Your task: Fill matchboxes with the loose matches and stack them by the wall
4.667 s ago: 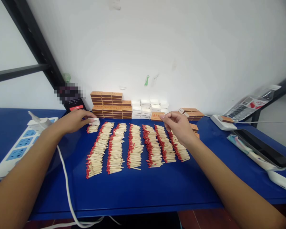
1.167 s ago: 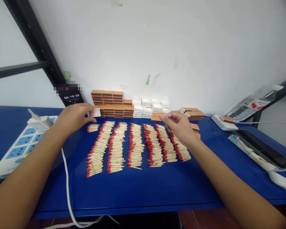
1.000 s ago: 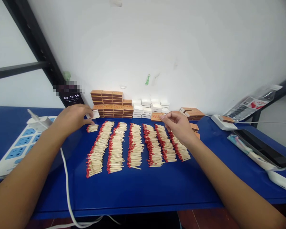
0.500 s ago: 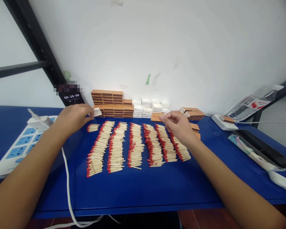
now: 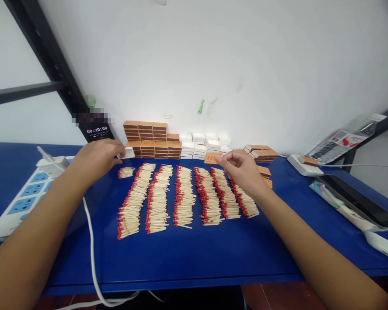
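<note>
Along the wall (image 5: pixel 181 64), boxes (image 5: pixel 154 149) stood stacked — your left hand (image 5: pixel 98 156) gripped a tray (image 5: pixel 129 152), right hand (image 5: pixel 242 170) a cover (image 5: pixel 211 158) — matches (image 5: pixel 184 198) lay unboxed

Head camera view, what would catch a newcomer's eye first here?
Probably the six long rows of red-tipped matches across the middle of the blue table. Next, the stack of orange-and-brown matchboxes behind them by the wall, with piled white trays just to its right. Then the left hand with one small tray, and the right hand at an orange box.
</note>
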{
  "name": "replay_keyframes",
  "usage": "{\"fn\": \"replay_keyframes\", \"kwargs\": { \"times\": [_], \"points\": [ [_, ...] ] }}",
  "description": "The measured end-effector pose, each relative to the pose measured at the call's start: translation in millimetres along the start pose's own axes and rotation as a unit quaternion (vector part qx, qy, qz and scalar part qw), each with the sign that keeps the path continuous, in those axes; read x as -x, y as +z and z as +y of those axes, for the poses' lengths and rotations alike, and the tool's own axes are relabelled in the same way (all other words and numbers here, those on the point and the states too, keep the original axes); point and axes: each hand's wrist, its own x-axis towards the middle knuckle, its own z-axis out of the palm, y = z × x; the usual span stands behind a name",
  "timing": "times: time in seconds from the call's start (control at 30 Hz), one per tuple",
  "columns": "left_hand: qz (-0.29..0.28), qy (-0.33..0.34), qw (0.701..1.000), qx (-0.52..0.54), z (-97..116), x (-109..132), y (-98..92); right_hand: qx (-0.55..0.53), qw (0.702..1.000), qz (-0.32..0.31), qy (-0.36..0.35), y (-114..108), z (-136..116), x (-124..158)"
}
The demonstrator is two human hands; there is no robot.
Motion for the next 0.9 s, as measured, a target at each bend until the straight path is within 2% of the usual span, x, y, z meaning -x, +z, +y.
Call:
{"fn": "replay_keyframes", "kwargs": {
  "times": [0.37,0.7,0.8,0.9],
  "points": [
    [-0.004,0.030,1.000,0.003,-8.3,-2.3,9.3,0.008,1.000,-0.003,0.000,-0.4,0.2,0.6],
    [0.017,0.011,1.000,-0.017,5.9,2.8,-5.2,0.014,1.000,-0.005,-0.002,0.1,0.5,0.6],
    [0.018,0.022,1.000,-0.012,1.9,2.4,-1.2,0.009,1.000,-0.006,-0.001,0.4,0.2,0.4],
    [0.027,0.002,0.999,0.020,-1.1,-0.1,4.3,0.007,1.000,-0.007,0.000,0.6,-0.2,0.8]
  ]
}}
